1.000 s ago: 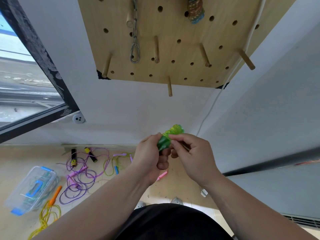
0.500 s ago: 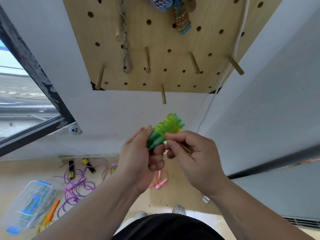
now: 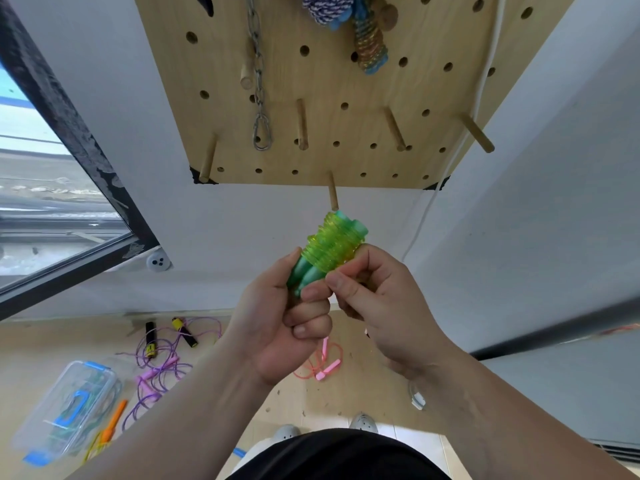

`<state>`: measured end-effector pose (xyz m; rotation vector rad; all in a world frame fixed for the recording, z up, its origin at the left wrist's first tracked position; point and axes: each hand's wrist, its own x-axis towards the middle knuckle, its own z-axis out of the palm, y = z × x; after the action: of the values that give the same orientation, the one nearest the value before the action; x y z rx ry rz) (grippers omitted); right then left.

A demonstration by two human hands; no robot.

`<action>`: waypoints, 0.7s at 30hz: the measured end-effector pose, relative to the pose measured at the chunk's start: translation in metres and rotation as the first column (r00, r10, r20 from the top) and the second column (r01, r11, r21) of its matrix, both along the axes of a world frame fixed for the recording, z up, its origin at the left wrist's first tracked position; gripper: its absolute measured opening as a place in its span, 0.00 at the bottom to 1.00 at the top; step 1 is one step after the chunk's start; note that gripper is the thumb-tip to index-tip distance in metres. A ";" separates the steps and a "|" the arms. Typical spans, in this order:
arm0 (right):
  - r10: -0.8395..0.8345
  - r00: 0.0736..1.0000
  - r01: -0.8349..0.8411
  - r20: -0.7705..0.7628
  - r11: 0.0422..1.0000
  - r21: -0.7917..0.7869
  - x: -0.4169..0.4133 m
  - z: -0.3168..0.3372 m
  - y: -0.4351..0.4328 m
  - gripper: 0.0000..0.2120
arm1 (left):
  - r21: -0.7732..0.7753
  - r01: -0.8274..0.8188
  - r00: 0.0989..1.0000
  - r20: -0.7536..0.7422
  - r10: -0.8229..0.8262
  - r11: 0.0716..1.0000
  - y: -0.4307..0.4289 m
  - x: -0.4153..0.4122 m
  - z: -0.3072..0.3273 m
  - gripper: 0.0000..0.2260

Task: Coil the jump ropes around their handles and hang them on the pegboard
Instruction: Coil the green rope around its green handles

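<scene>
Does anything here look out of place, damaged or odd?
Uncoiled ropes sprawl tangled on the floor: a purple rope left of the arms, a pink rope between them. The window frame has flaking black paint. The green rope, held by the left hand and right hand, looks neatly coiled.

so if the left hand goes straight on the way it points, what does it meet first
Probably the lowest peg: the left hand aims the green rope bundle up and slightly right, and that peg's tip sits just above it. Depth is unclear, so it might pass to the pegboard instead.
</scene>
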<state>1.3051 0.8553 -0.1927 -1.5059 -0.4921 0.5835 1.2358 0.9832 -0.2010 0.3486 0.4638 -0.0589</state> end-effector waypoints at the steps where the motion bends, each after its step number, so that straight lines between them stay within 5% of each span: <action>1: 0.006 0.997 -0.005 -0.075 1.000 0.013 -0.002 -0.001 0.001 0.09 | 0.011 0.010 1.000 0.003 -0.010 1.000 0.001 -0.001 -0.001 0.13; 6: 0.057 0.917 -0.040 -0.394 0.998 0.053 -0.005 -0.001 -0.002 0.12 | 0.091 0.026 1.000 0.014 -0.027 0.996 -0.002 -0.008 -0.006 0.14; 10: 0.186 0.915 -0.168 -0.358 0.983 0.080 0.002 -0.005 -0.010 0.14 | 0.152 0.075 0.997 0.003 -0.076 0.985 -0.004 -0.013 -0.007 0.18; 12: 0.199 0.925 -0.192 -0.323 0.980 0.054 0.004 -0.009 -0.013 0.13 | 0.378 0.098 0.995 -0.057 -0.082 0.921 -0.004 -0.014 -0.008 0.18; 14: 0.193 0.920 -0.195 -0.340 0.980 0.028 0.006 -0.010 -0.015 0.15 | 0.737 0.118 0.991 -0.132 -0.030 0.665 -0.003 -0.014 -0.012 0.16; 16: 0.214 0.893 -0.232 -0.396 0.973 0.003 0.010 -0.009 -0.020 0.15 | 0.966 0.062 0.995 -0.081 0.065 0.252 0.004 -0.016 -0.021 0.07; 18: 0.265 0.836 -0.301 -0.480 0.954 0.002 0.015 -0.006 -0.025 0.12 | 0.994 -0.053 0.998 0.050 -0.029 -0.099 0.019 -0.018 -0.021 0.12; 21: 0.348 0.698 -0.390 -0.626 0.918 0.076 0.025 -0.007 -0.035 0.07 | 0.897 -0.203 0.893 0.005 -0.451 -0.392 0.039 -0.023 -0.012 0.34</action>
<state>1.3305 0.8204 -0.1999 -1.1647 -0.2421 1.3836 1.2128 1.0218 -0.2127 2.3157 -0.1741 0.2345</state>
